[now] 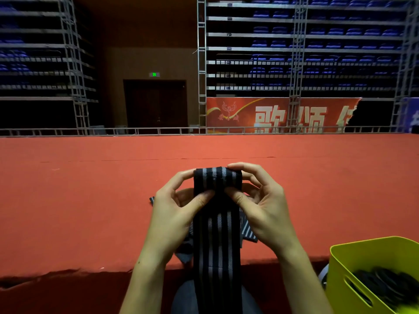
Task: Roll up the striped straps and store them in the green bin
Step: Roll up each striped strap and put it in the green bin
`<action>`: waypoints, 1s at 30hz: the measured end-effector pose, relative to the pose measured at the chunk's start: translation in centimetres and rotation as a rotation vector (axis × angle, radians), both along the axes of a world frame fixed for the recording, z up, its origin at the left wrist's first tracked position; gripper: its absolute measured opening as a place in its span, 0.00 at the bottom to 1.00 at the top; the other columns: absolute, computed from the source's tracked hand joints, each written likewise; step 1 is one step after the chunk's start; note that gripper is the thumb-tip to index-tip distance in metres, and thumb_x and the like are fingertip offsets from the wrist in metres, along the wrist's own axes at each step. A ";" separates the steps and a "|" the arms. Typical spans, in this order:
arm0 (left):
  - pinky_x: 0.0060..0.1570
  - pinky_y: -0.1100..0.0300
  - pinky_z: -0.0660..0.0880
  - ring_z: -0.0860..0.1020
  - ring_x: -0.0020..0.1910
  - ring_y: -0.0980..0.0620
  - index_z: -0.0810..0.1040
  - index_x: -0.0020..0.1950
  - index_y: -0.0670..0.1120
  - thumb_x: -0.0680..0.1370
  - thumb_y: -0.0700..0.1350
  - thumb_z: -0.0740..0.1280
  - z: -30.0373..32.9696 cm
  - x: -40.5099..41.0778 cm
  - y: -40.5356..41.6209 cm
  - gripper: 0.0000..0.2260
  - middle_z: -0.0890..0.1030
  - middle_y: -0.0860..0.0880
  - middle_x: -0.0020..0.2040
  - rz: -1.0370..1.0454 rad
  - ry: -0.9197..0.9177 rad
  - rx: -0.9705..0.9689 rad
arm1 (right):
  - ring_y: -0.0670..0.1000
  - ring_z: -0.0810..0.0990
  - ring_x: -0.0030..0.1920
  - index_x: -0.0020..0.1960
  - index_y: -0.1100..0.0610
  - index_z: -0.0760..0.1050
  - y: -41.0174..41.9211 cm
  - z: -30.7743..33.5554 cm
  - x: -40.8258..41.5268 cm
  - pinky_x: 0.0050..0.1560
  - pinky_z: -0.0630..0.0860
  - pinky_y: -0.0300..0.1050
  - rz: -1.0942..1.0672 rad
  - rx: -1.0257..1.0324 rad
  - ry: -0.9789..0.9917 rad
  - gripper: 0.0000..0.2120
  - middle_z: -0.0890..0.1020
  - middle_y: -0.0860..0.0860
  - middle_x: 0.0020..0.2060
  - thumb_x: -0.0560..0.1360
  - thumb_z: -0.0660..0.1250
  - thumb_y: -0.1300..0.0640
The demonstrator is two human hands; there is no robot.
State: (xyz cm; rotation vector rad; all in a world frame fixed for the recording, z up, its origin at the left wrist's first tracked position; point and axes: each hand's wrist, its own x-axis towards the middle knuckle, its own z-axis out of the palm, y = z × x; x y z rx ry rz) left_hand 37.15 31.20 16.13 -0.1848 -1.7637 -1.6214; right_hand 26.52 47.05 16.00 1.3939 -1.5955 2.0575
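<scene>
A black strap with grey stripes [217, 234] hangs from my two hands down over my lap. Its top end is rolled into a short thick coil [217, 177]. My left hand [179, 205] pinches the coil's left side, thumb on the front. My right hand [258, 200] grips its right side, fingers curled over the top. More striped straps [248, 232] lie loose on the red surface under my hands. The green bin [353, 252] stands at the lower right with dark rolled straps [385, 282] inside it.
A wide red-carpeted stage [90, 200] spreads in front, its near edge just by my lap. Metal railing [158, 130] lines its far edge. Beyond are scaffold trusses, blue folded seating, a red banner and a dark door.
</scene>
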 end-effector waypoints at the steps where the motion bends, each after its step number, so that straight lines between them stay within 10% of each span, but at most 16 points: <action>1: 0.54 0.46 0.85 0.89 0.54 0.43 0.82 0.67 0.49 0.81 0.41 0.74 0.1 0.1 0.2 0.15 0.90 0.42 0.52 0.005 -0.002 0.009 | 0.55 0.87 0.59 0.64 0.53 0.81 -0.1 0.0 0.0 0.56 0.84 0.47 -0.010 -0.008 0.010 0.19 0.86 0.53 0.57 0.79 0.73 0.71; 8: 0.39 0.62 0.80 0.88 0.42 0.52 0.88 0.58 0.48 0.83 0.54 0.69 0.9 0.3 0.8 0.12 0.89 0.46 0.44 0.079 -0.054 0.054 | 0.58 0.86 0.59 0.52 0.53 0.83 -0.3 -0.8 -0.3 0.57 0.83 0.51 0.029 -0.055 0.002 0.18 0.86 0.55 0.57 0.75 0.75 0.75; 15: 0.48 0.58 0.84 0.88 0.51 0.48 0.87 0.59 0.48 0.79 0.44 0.76 0.1 0.3 0.7 0.09 0.90 0.43 0.51 0.038 -0.044 0.127 | 0.55 0.84 0.66 0.51 0.54 0.82 0.4 -1.6 0.0 0.60 0.83 0.51 0.034 0.031 -0.016 0.17 0.85 0.53 0.61 0.75 0.71 0.76; 22: 0.60 0.53 0.83 0.87 0.60 0.44 0.82 0.68 0.47 0.77 0.39 0.77 -0.5 0.5 -0.2 0.20 0.89 0.43 0.56 -0.012 -0.003 0.049 | 0.53 0.89 0.56 0.67 0.43 0.80 1.7 -0.9 0.3 0.59 0.85 0.61 -0.023 0.187 -0.187 0.18 0.87 0.51 0.60 0.79 0.76 0.46; 30: 0.61 0.57 0.82 0.86 0.63 0.47 0.78 0.73 0.48 0.76 0.34 0.77 -0.9 0.7 -0.6 0.27 0.87 0.46 0.62 -0.060 -0.010 0.012 | 0.55 0.87 0.59 0.69 0.46 0.80 1.5 -1.2 0.4 0.63 0.82 0.67 -0.012 0.200 -0.110 0.21 0.88 0.52 0.57 0.79 0.78 0.55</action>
